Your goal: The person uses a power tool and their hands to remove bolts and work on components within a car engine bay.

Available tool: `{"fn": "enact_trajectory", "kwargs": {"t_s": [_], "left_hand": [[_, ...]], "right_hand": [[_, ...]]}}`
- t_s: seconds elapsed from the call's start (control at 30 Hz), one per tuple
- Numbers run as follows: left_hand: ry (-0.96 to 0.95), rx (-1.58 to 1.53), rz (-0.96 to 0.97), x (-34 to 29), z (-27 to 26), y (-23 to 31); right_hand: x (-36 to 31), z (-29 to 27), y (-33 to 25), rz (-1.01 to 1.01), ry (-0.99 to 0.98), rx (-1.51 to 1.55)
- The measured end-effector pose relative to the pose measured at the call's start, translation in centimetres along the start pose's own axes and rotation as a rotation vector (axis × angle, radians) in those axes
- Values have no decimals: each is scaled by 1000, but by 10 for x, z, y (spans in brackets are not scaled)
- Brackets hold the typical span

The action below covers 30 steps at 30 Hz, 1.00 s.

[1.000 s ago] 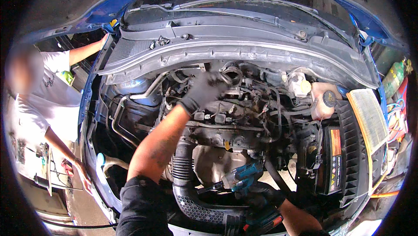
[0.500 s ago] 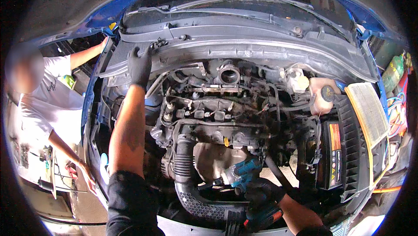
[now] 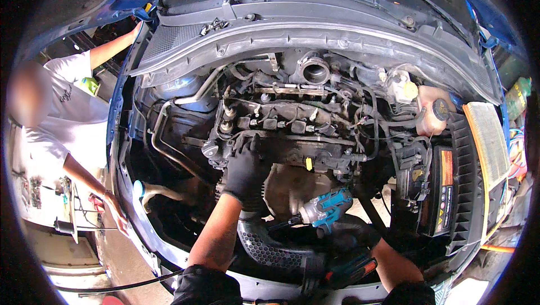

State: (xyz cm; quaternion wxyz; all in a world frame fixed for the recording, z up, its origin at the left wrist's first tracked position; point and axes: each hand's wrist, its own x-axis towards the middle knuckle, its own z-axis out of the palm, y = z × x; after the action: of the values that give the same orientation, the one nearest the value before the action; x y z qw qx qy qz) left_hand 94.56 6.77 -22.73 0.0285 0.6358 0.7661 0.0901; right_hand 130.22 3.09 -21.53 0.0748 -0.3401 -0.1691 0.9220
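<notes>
My left hand (image 3: 245, 171), in a black glove, lies over the left front of the engine (image 3: 287, 128). Its fingers point away from me at the upper end of the ribbed black air hose (image 3: 254, 199); they look stretched out, with nothing visible in them. Gripped in my right hand (image 3: 350, 231), also black-gloved, is a teal and black cordless impact wrench (image 3: 327, 208). Its nose points left, above the honeycomb-patterned air duct (image 3: 270, 247). Several small dark parts (image 3: 214, 26) rest on the cowl panel below the windscreen.
A battery (image 3: 444, 192), a coolant tank (image 3: 433, 115) and a pleated air filter (image 3: 485, 142) line the right side. Beyond the left fender, a person in a white shirt (image 3: 73, 108) has one hand near the fender edge. A blue-capped filler neck (image 3: 142, 190) rises at the front left.
My left hand has come from the small parts on the cowl down to the engine's left front. The view has shifted slightly. My right hand keeps hold of the impact wrench.
</notes>
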Motion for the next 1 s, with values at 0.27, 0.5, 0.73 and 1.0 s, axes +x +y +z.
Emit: {"fn": "enact_trajectory", "kwargs": {"t_s": [0.27,0.5,0.73,1.0], "left_hand": [[-33,68,65,-24,-1,28],[-64,183,79,-30,10,26],[139,25,318,-24,-23,36],[91,-1,510,78,7,81]], "right_hand": [[14,-32,12,23,-22,-70],[17,-29,21,-81,16,-38],[2,-2,-3,-18,45,-120],[15,-23,13,-146,-6,-134]]}}
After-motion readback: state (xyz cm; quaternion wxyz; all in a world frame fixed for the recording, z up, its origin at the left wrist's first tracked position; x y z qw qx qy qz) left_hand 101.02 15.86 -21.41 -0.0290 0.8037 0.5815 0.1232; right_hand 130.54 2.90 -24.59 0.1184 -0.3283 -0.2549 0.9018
